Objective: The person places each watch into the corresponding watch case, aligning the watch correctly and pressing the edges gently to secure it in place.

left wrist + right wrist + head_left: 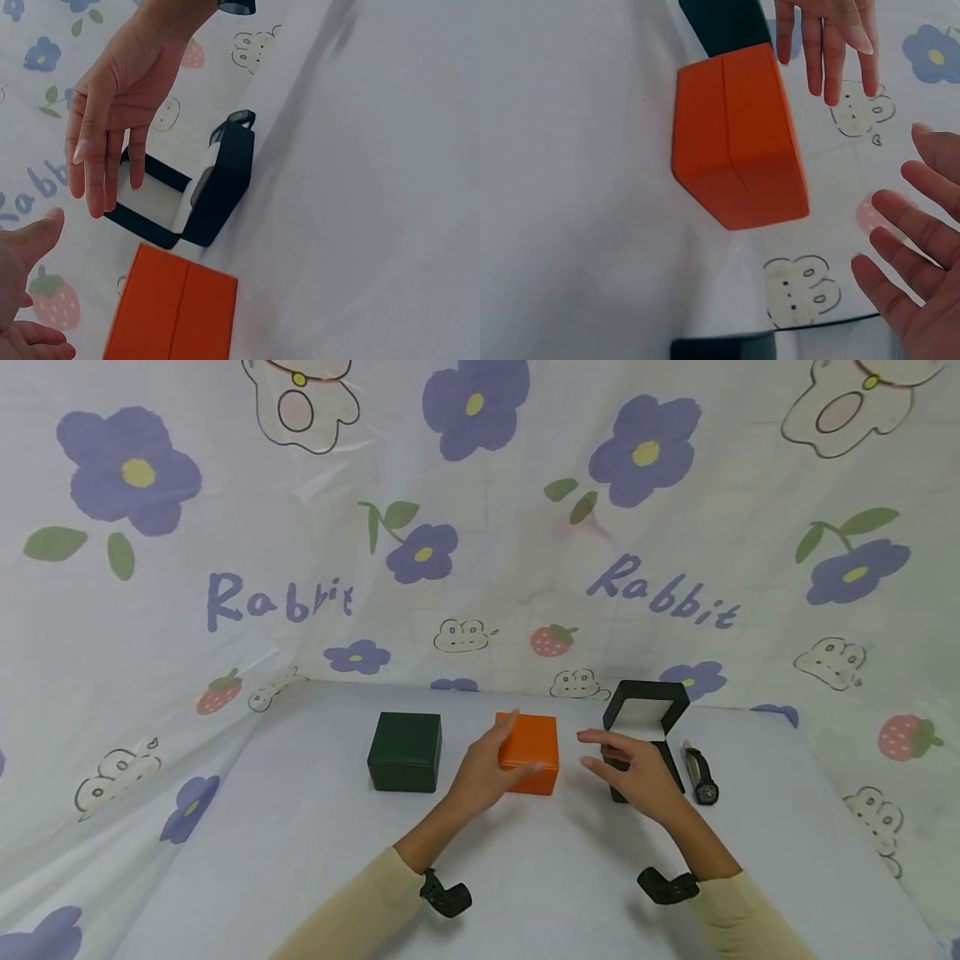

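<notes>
A closed orange box (534, 743) sits in the middle of the table. My left hand (483, 770) is above and beside it in the head view, thumb and fingers extended and apart; the wrist views show a gap between hand and box. My right hand (637, 772), fingers spread and holding nothing, hovers in front of a black box (647, 691) whose lid stands up, showing a pale lining. The hand hides part of that box's base. Just right of it lies a wristwatch (703, 781) with a dark strap.
A closed dark green box (405, 752) stands left of the orange one. The white table (300, 860) meets a hanging cloth (487, 527) printed with flowers and rabbits at the back. Each wrist wears a black camera mount (446, 897).
</notes>
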Demonstrator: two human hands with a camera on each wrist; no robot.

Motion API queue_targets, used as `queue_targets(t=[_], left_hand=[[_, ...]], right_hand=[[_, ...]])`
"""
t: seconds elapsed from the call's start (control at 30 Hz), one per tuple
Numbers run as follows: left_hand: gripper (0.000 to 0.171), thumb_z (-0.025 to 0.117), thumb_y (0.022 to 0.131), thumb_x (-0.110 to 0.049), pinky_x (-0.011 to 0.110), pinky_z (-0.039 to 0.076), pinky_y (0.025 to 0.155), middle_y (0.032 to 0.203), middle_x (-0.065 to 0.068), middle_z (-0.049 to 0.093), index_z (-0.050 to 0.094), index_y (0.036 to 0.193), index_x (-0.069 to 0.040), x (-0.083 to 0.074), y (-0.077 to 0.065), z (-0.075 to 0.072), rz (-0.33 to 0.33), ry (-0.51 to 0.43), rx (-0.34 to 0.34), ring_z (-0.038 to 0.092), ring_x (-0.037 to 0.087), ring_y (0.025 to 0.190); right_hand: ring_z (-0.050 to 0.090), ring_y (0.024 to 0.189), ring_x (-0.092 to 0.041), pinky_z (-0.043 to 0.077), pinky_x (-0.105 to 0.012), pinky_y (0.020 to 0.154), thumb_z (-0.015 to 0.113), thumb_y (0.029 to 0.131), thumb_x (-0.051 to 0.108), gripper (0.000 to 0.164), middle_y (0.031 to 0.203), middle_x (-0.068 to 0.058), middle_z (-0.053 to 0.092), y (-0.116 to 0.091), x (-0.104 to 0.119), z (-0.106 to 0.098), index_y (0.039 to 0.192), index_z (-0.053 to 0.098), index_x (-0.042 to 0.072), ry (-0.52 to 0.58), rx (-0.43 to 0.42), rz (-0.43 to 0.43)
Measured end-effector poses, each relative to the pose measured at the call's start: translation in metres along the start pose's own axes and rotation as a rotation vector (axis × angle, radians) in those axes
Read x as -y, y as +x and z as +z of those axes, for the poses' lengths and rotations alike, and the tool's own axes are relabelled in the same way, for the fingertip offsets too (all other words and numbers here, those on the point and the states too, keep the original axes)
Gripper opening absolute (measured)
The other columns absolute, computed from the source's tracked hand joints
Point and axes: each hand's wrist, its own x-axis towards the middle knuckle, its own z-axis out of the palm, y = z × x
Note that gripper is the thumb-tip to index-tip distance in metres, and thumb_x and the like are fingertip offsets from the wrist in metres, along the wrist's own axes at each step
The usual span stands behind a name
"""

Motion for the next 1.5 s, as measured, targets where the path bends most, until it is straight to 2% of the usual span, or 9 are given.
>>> queue_targets(t=[0.13,0.4,0.6,0.67,0.9,1.0,1.07,1.27,1.5], left_hand=[[0.088,0.080,0.088,-0.040,0.048,0.034,0.119,0.162,0.003,0.036,0.034,0.160,-0.016,-0.015,0.001,0.004,0.021,0.051,-0.004,0.036,0.023,0.148],[0.085,0.080,0.088,-0.041,0.047,0.035,0.118,0.161,0.005,0.037,0.038,0.158,-0.018,-0.028,0.010,0.017,0.043,0.098,0.017,0.034,0.021,0.149],[0.084,0.079,0.087,-0.043,0.046,0.036,0.118,0.159,0.005,0.041,0.040,0.157,-0.017,-0.030,0.016,0.028,0.075,0.142,0.039,0.037,0.021,0.147],[0.084,0.079,0.087,-0.044,0.045,0.038,0.117,0.159,0.004,0.041,0.040,0.157,-0.019,-0.031,0.018,0.032,0.074,0.161,0.047,0.038,0.022,0.147],[0.083,0.077,0.088,-0.047,0.045,0.040,0.115,0.161,0.004,0.039,0.039,0.158,-0.022,-0.029,0.027,0.047,0.066,0.215,0.068,0.040,0.024,0.145],[0.083,0.078,0.088,-0.047,0.044,0.040,0.116,0.160,0.004,0.040,0.040,0.157,-0.022,-0.029,0.032,0.053,0.076,0.234,0.073,0.041,0.023,0.145],[0.082,0.078,0.088,-0.046,0.042,0.040,0.116,0.159,0.005,0.042,0.042,0.157,-0.020,-0.029,0.036,0.057,0.092,0.244,0.077,0.042,0.023,0.144],[0.079,0.079,0.088,-0.046,0.041,0.046,0.111,0.154,0.008,0.048,0.047,0.154,-0.019,-0.035,0.041,0.067,0.098,0.299,0.108,0.048,0.025,0.139],[0.079,0.078,0.087,-0.047,0.036,0.048,0.109,0.153,0.007,0.049,0.045,0.155,-0.020,-0.042,0.046,0.079,0.092,0.335,0.141,0.052,0.022,0.135]], right_hand=[[0.060,0.124,-0.027,0.051,-0.052,0.103,0.071,0.098,0.022,0.034,0.132,-0.006,0.067,-0.007,0.001,-0.012,0.130,0.069,0.012,-0.008,-0.014,-0.007],[0.062,0.121,-0.029,0.055,-0.053,0.097,0.068,0.100,0.029,0.035,0.133,-0.005,0.067,-0.019,0.000,-0.031,0.131,0.069,0.014,-0.068,-0.039,0.049],[0.065,0.114,-0.029,0.054,-0.026,0.089,0.066,0.101,0.025,0.030,0.131,-0.003,0.068,-0.027,-0.004,-0.044,0.129,0.070,0.015,-0.088,-0.082,0.040],[0.064,0.116,-0.028,0.053,-0.022,0.088,0.066,0.101,0.024,0.029,0.130,-0.003,0.068,-0.030,-0.005,-0.048,0.129,0.071,0.015,-0.094,-0.096,0.033],[0.065,0.094,-0.002,0.052,-0.022,0.072,0.067,0.101,0.027,0.027,0.125,-0.004,0.070,-0.043,-0.013,-0.063,0.126,0.073,0.019,-0.127,-0.170,0.086],[0.060,0.100,0.003,0.051,-0.018,0.073,0.066,0.101,0.027,0.026,0.126,-0.006,0.069,-0.048,-0.020,-0.069,0.125,0.073,0.020,-0.135,-0.206,0.108],[0.055,0.109,0.008,0.049,-0.014,0.080,0.066,0.101,0.026,0.026,0.128,-0.007,0.068,-0.051,-0.024,-0.072,0.125,0.073,0.019,-0.153,-0.227,0.111],[0.055,0.104,0.014,0.048,-0.010,0.081,0.064,0.102,0.029,0.028,0.127,-0.011,0.069,-0.057,-0.036,-0.080,0.125,0.074,0.014,-0.155,-0.289,0.150],[0.057,0.098,0.013,0.048,-0.009,0.072,0.066,0.101,0.028,0.029,0.120,-0.010,0.073,-0.061,-0.051,-0.088,0.120,0.075,0.009,-0.161,-0.391,0.192]])
